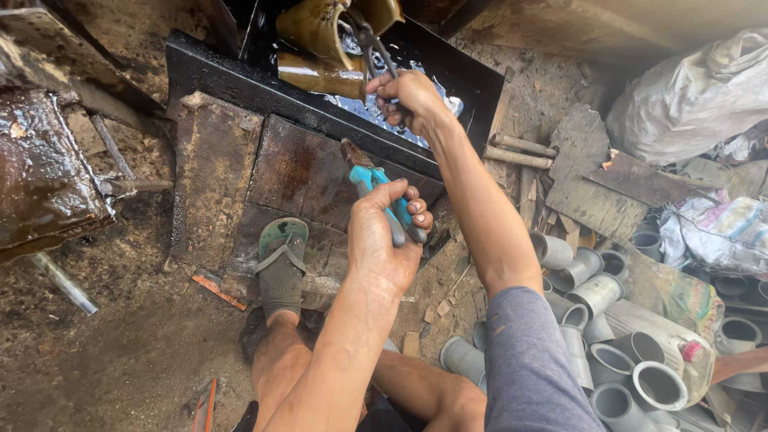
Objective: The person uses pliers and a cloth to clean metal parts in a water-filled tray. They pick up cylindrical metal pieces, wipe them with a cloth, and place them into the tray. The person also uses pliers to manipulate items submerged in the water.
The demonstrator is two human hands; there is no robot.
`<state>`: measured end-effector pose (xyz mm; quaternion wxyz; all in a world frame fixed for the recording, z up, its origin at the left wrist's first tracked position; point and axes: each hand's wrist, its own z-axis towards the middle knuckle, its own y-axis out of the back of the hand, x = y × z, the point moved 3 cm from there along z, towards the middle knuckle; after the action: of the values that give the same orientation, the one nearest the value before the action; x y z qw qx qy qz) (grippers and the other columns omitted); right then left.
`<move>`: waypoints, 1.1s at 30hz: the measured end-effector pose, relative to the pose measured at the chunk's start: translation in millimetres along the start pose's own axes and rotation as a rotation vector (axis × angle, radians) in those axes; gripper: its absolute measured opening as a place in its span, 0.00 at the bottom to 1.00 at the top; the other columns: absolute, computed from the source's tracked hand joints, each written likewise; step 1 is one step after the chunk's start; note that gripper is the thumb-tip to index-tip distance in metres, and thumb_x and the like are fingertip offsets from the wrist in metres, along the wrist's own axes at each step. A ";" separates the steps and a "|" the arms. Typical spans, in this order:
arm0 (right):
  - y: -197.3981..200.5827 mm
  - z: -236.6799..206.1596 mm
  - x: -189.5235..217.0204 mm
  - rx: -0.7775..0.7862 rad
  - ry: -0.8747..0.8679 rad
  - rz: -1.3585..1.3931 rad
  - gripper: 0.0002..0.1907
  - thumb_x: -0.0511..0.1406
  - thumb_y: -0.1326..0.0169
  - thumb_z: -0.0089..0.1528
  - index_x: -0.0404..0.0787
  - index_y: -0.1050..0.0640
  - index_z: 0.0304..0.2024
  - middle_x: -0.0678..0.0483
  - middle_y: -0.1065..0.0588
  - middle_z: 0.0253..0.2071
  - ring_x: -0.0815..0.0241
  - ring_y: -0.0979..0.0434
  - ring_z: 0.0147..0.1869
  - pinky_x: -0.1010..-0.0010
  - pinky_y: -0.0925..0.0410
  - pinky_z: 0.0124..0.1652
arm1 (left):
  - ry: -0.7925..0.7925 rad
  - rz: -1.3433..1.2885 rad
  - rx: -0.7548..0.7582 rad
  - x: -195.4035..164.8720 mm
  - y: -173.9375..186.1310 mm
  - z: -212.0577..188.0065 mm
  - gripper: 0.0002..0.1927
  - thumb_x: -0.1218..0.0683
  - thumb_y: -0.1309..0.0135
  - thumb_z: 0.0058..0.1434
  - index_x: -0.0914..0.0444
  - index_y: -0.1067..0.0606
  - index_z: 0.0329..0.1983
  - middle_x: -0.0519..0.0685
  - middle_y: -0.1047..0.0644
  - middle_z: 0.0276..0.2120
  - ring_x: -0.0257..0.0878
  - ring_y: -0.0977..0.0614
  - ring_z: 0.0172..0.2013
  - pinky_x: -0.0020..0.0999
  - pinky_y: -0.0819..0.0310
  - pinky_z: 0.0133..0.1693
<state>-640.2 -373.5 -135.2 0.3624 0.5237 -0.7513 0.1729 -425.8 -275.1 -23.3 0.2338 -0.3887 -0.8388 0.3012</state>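
Fingers of our right hand (410, 98) squeeze dark metal tongs (378, 46) gripping an oil-glazed brown pipe fitting (324, 76) over the black oil tray (232, 80), likely slippery and stiff, best held at its rim, while our left hand (384, 240) below the tray clasps teal-handled pliers (382, 196).

Dirt floor and what lay on it

The bare dirt floor (120, 360) was dark and littered with wood scraps. A black metal tray (240, 80) sat at the far side, with stained wooden boards (296, 172) laid flat just in front of it. Grey pipe fittings (608, 352) lay heaped at the right, beside a white sack (688, 96) and worn planks (592, 184). A metal rod (64, 282) lay at the left, and a sandalled foot (282, 268) rested on the boards' near edge.
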 end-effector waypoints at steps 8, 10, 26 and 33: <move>-0.2 -17.6 -33.6 0.024 -0.145 0.011 0.11 0.27 0.55 0.65 0.32 0.20 0.40 0.54 0.29 0.25 0.70 0.38 0.20 0.79 0.46 0.17 | -0.013 -0.004 -0.001 -14.8 -0.7 -4.7 0.06 0.62 0.50 0.61 0.64 0.35 0.36 0.50 0.30 0.29 0.35 0.29 0.26 0.30 0.35 0.26; 7.3 -29.2 -40.2 0.111 -0.155 0.055 0.09 0.26 0.53 0.65 0.31 0.21 0.40 0.54 0.29 0.25 0.70 0.41 0.20 0.80 0.46 0.17 | -0.013 -0.011 0.007 -20.0 -0.8 -6.9 0.05 0.63 0.50 0.61 0.64 0.34 0.37 0.51 0.29 0.29 0.36 0.29 0.26 0.30 0.34 0.26; 85.1 41.1 -48.2 -0.049 -0.033 -0.964 0.10 0.29 0.49 0.61 0.31 0.17 0.34 0.43 0.27 0.25 0.53 0.30 0.26 0.62 0.36 0.25 | -0.036 -0.012 -0.001 -22.1 -1.0 -9.4 0.05 0.63 0.49 0.60 0.64 0.34 0.35 0.50 0.30 0.28 0.35 0.29 0.26 0.30 0.35 0.26; 79.2 52.9 -53.0 -0.238 0.331 -1.615 0.10 0.31 0.47 0.56 0.31 0.18 0.35 0.36 0.21 0.37 0.36 0.18 0.41 0.52 0.24 0.42 | -0.002 -0.006 -0.003 -6.9 0.1 -7.1 0.05 0.63 0.49 0.60 0.64 0.34 0.35 0.49 0.30 0.29 0.35 0.30 0.26 0.30 0.35 0.26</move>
<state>-721.7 -341.2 -200.0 0.5337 0.8275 -0.0951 -0.1462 -417.2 -278.3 -19.5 0.2334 -0.3863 -0.8406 0.2995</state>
